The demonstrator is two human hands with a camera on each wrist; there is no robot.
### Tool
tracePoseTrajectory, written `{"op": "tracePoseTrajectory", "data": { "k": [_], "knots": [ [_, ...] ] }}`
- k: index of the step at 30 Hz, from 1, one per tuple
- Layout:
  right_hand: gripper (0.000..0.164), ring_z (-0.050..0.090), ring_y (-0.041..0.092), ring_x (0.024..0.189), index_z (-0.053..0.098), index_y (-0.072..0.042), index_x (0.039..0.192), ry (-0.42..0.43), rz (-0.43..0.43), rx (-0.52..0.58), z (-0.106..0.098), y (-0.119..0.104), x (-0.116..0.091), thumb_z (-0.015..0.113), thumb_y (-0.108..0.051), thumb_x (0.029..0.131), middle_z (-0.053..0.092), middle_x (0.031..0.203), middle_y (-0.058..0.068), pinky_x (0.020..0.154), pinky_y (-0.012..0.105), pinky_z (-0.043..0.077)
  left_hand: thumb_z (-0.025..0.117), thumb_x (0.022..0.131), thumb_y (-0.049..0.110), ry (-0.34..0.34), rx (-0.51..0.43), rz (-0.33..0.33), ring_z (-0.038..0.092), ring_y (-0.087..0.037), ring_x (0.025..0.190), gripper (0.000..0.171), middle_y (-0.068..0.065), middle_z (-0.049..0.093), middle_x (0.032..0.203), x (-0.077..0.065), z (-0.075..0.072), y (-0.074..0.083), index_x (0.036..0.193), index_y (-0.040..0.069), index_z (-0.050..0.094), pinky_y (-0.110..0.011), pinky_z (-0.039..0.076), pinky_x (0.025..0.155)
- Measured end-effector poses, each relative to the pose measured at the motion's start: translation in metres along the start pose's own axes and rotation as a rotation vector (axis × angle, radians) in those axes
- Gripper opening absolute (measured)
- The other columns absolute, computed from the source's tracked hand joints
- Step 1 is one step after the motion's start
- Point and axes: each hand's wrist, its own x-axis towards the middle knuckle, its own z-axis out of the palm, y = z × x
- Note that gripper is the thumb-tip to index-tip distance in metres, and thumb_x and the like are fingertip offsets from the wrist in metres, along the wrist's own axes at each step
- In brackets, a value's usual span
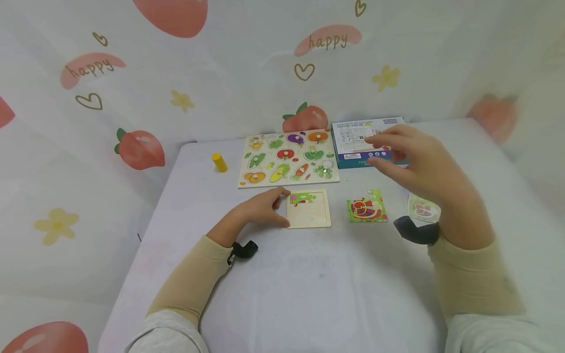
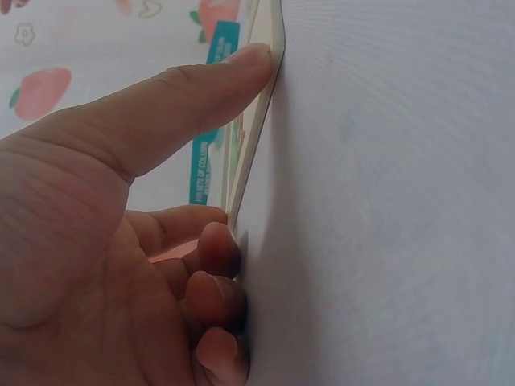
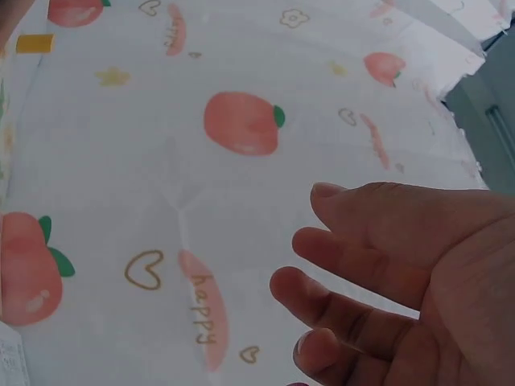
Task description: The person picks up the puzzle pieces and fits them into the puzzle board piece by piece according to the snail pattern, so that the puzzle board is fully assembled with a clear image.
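My left hand [image 1: 258, 208] holds a small square wooden puzzle tray [image 1: 314, 216] by its left side, thumb at the near corner and index finger at the far one. In the left wrist view the thumb [image 2: 201, 92] presses the tray's edge while the other fingers curl beside it. A green puzzle piece [image 1: 304, 197] lies in the tray's upper left. My right hand [image 1: 423, 159] is raised over the table's right side, fingers loosely bent and holding nothing. Green and red puzzle pieces [image 1: 366, 210] lie right of the tray.
Behind the tray lies a vegetable knob puzzle board [image 1: 265, 169]. A blue and white box [image 1: 353, 139] lies beside it, partly behind my right hand. A yellow cylinder [image 1: 219, 163] stands at the left. A picture card [image 1: 421, 210] lies near my right wrist.
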Motion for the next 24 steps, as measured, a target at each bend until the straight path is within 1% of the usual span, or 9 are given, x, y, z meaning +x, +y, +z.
{"op": "tracePoseTrajectory", "data": {
  "k": [4, 7, 11, 15, 18, 20, 24],
  "knots": [
    [0.038, 0.04, 0.009, 0.071, 0.067, -0.01, 0.116, 0.031, 0.025, 0.007, -0.002, 0.009, 0.0, 0.074, -0.007, 0.078, 0.058, 0.093, -0.001, 0.063, 0.023, 0.03, 0.084, 0.067, 0.042, 0.002, 0.005, -0.006, 0.043, -0.017, 0.079, 0.085, -0.006, 0.045, 0.09, -0.001, -0.001, 0.002, 0.137, 0.019, 0.042, -0.03, 0.034, 0.065],
    [0.036, 0.039, 0.009, 0.068, 0.068, -0.011, 0.116, 0.037, 0.073, 0.0, -0.003, 0.016, 0.0, 0.074, -0.01, 0.08, 0.057, 0.09, -0.002, 0.061, 0.023, 0.029, 0.084, 0.067, 0.041, 0.004, 0.004, -0.006, 0.043, -0.017, 0.078, 0.085, -0.006, 0.045, 0.09, -0.002, -0.001, 0.002, 0.137, 0.019, 0.042, -0.03, 0.033, 0.065],
    [0.034, 0.037, 0.008, 0.066, 0.069, -0.013, 0.116, 0.026, 0.116, -0.009, -0.002, 0.027, -0.001, 0.073, -0.012, 0.082, 0.057, 0.089, -0.004, 0.058, 0.022, 0.028, 0.084, 0.067, 0.042, 0.006, 0.004, 0.0, 0.043, -0.017, 0.078, 0.085, -0.006, 0.045, 0.09, -0.001, 0.0, 0.002, 0.137, 0.019, 0.042, -0.03, 0.033, 0.065],
    [0.032, 0.038, 0.007, 0.065, 0.07, -0.014, 0.114, 0.003, 0.125, 0.011, -0.002, 0.037, -0.002, 0.073, -0.011, 0.082, 0.057, 0.087, -0.006, 0.058, 0.022, 0.029, 0.084, 0.066, 0.043, 0.006, 0.006, 0.003, 0.043, -0.017, 0.077, 0.086, -0.006, 0.046, 0.089, 0.0, 0.001, 0.0, 0.137, 0.02, 0.042, -0.03, 0.033, 0.065],
    [0.03, 0.039, 0.008, 0.065, 0.07, -0.016, 0.113, -0.047, 0.16, 0.024, -0.001, 0.044, -0.004, 0.072, -0.013, 0.084, 0.057, 0.087, -0.007, 0.058, 0.022, 0.03, 0.084, 0.066, 0.044, 0.008, 0.011, 0.002, 0.044, -0.017, 0.077, 0.086, -0.006, 0.046, 0.089, 0.0, 0.001, 0.0, 0.137, 0.02, 0.042, -0.03, 0.033, 0.064],
    [0.028, 0.041, 0.01, 0.066, 0.069, -0.017, 0.114, -0.095, 0.199, 0.03, -0.001, 0.049, -0.005, 0.07, -0.015, 0.086, 0.057, 0.087, -0.006, 0.058, 0.022, 0.032, 0.084, 0.066, 0.044, 0.01, 0.013, 0.002, 0.043, -0.017, 0.077, 0.086, -0.006, 0.046, 0.089, 0.0, 0.0, 0.0, 0.137, 0.02, 0.042, -0.03, 0.033, 0.064],
    [0.029, 0.045, 0.016, 0.071, 0.068, -0.02, 0.116, -0.227, 0.351, 0.087, 0.0, 0.056, -0.006, 0.069, -0.023, 0.087, 0.058, 0.09, 0.0, 0.062, 0.024, 0.035, 0.084, 0.066, 0.044, 0.01, 0.015, 0.007, 0.043, -0.016, 0.076, 0.086, -0.006, 0.046, 0.088, 0.0, 0.001, -0.001, 0.137, 0.019, 0.042, -0.03, 0.033, 0.064]
  ]
}}
